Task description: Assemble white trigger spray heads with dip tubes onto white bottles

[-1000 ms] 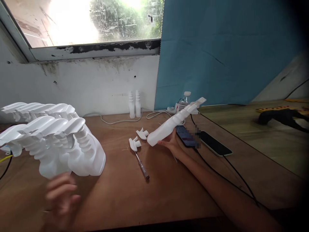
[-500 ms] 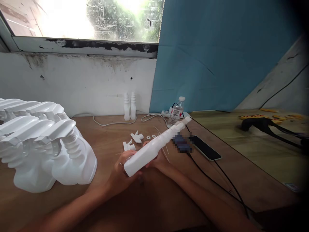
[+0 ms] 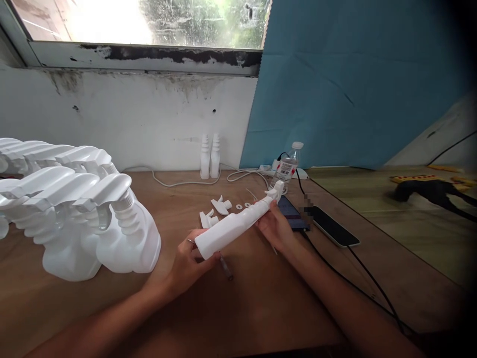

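Observation:
A white spray bottle (image 3: 231, 229) lies tilted across both hands, its base toward me on the left and its trigger head (image 3: 276, 190) pointing to the upper right. My left hand (image 3: 192, 258) is closed around the base end, a ring on one finger. Up at the neck, just below the trigger head, my right hand (image 3: 275, 226) grips the same bottle; some of its fingers are hidden behind it. Beyond the bottle, loose white trigger heads (image 3: 222, 205) and small white washers (image 3: 239, 207) rest on the table. A small dark tube-like object (image 3: 225, 268) lies below the bottle.
Several white spray bottles with trigger heads (image 3: 126, 233) crowd the left. Two slim white bottles (image 3: 210, 158) stand against the wall. On the right are a clear water bottle (image 3: 287, 166), a dark tablet-like device (image 3: 292, 215), a phone (image 3: 333, 226) and black cables (image 3: 346, 286).
The view has shifted, moving the scene right and slightly up. My right hand has moved up the bottle to its neck, and the trigger head now shows clearly.

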Motion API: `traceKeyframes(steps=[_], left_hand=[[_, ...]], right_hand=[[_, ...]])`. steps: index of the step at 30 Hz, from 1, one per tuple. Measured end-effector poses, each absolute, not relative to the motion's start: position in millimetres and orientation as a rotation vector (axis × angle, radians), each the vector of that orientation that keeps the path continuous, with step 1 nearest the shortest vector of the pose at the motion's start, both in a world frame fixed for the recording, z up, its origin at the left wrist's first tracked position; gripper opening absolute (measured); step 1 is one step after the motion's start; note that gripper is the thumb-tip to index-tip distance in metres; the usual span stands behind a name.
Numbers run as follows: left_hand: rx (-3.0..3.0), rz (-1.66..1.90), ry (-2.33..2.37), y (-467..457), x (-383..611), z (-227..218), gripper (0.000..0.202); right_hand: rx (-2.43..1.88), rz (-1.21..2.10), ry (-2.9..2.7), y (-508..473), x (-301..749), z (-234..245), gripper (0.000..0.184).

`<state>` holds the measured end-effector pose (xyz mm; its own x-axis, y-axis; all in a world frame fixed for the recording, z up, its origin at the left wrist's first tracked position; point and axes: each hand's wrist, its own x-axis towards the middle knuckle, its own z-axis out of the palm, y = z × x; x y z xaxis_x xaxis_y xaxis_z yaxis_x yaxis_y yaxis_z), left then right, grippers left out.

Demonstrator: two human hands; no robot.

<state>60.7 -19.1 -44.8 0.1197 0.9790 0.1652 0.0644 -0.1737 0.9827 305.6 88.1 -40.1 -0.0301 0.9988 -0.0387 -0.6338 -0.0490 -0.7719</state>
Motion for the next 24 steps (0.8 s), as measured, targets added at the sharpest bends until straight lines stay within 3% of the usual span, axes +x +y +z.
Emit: traceKeyframes(steps=[11, 21, 24], left_hand=[[0.992, 1.251, 1.04, -10, 56, -52, 0.046], [0.873, 1.267, 0.958, -7, 57, -44, 0.055], [0.823, 1.258, 0.922, -5, 56, -39, 0.055]], right_hand=[[-0.593, 1.554, -0.711, 82, 316, -33, 0.021], [-0.618, 1.481, -0.936, 83, 317, -25, 0.042], [-0.64, 1.492, -1.047, 83, 319, -23, 0.04]])
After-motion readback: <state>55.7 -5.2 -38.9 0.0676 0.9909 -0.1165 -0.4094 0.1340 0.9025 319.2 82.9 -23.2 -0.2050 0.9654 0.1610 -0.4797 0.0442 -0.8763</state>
